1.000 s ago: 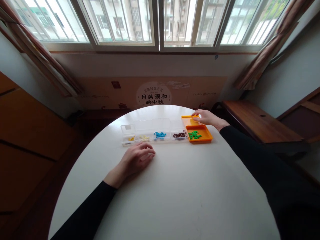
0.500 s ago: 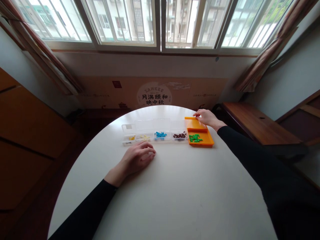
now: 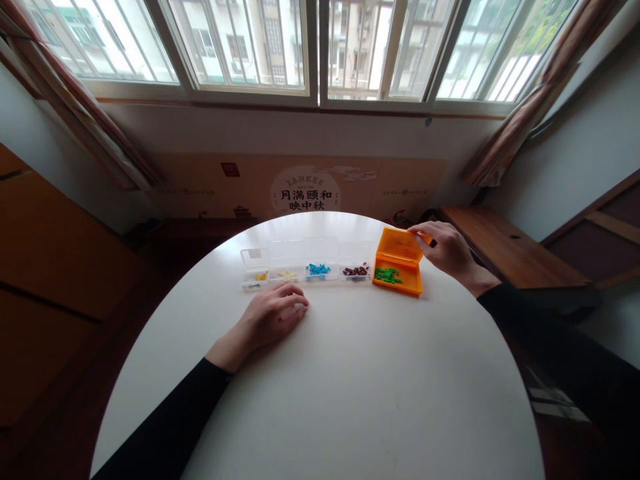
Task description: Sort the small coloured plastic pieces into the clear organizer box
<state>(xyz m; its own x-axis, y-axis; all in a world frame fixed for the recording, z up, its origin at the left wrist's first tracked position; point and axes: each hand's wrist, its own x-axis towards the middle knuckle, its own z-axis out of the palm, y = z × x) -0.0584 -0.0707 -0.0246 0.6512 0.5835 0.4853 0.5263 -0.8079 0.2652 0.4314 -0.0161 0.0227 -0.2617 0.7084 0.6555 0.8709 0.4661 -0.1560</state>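
Note:
My right hand (image 3: pixel 445 250) pinches the raised lid (image 3: pixel 400 244) of an orange plastic box (image 3: pixel 410 283) at its upper right corner. Small green pieces (image 3: pixel 388 275) lie in the box's base. My left hand (image 3: pixel 273 313) rests on the table with its fingers loosely bent and a gap beside the thumb; nothing shows in it. Just beyond it stand clear boxes with raised lids (image 3: pixel 321 248), in a row. They hold yellow pieces (image 3: pixel 261 276), pale pieces (image 3: pixel 287 274), blue pieces (image 3: pixel 318 269) and dark brown pieces (image 3: pixel 355 271).
The round white table (image 3: pixel 345 380) has its curved far edge close behind the boxes. A printed cardboard panel (image 3: pixel 190 180) stands below the windows. To the right is a brown wooden bench (image 3: pixel 510 257), and an orange-brown cabinet (image 3: pixel 45 280) stands on the left.
My right hand has shifted right and towards me, and the orange lid now stands steeper. The orange box is turned slightly. My left hand stays in place on the table.

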